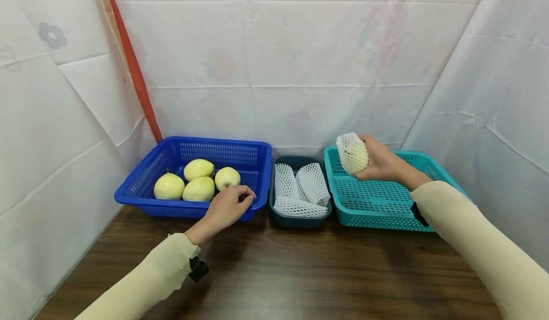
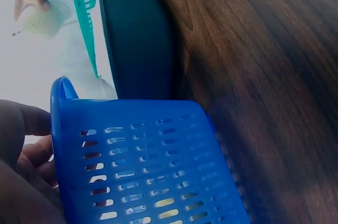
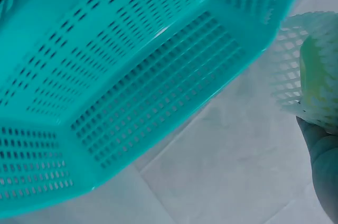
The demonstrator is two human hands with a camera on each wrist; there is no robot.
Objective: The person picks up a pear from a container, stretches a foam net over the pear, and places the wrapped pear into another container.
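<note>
My right hand grips a pale yellow-green pear wrapped in a white foam net sleeve. It is raised over the back left part of the teal basket; in the right wrist view, the loose net end extends past the fruit. My left hand, fingers loosely bent and holding nothing, is at the front right rim of the blue basket. Several bare pears lie inside that basket. In the left wrist view, the blue rim partly hides the left fingers.
Between the two baskets stands a small dark tub holding several white foam net sleeves. All three containers sit on a dark wooden table, near a white cloth backdrop. A red ribbon hangs at the left.
</note>
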